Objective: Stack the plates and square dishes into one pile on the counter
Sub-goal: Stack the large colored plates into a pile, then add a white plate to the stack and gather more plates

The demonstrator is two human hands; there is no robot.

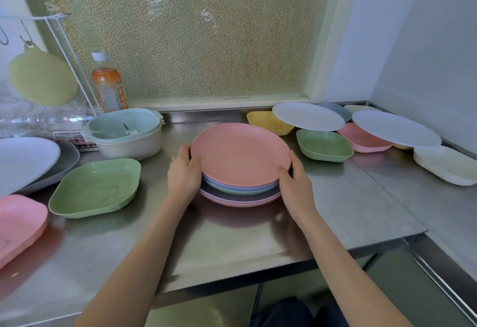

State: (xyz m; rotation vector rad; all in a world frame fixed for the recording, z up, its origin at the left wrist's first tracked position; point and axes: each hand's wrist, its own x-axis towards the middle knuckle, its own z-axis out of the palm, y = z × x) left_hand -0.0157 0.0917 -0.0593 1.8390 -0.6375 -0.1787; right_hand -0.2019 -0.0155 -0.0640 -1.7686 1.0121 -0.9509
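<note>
A pile of round plates (240,192) stands mid-counter, topped by a pink plate (238,153). My left hand (183,171) grips the pile's left edge with the thumb on the pink plate's rim. My right hand (294,179) grips the right edge the same way. To the left lie a green square dish (96,187), a pink square dish (18,226) and a white plate (23,161) on a grey one. At the right are a yellow square dish (265,121), a green square dish (324,146), a pink square dish (361,140), two white plates (307,116) (395,128) and a cream dish (446,164).
The steel counter (348,205) ends at a front edge near me. A lidded cream-and-mint pot (126,133) and an orange-labelled bottle (108,86) stand at the back left beside a wire rack (72,135). A frosted window fills the back wall; a white wall closes the right.
</note>
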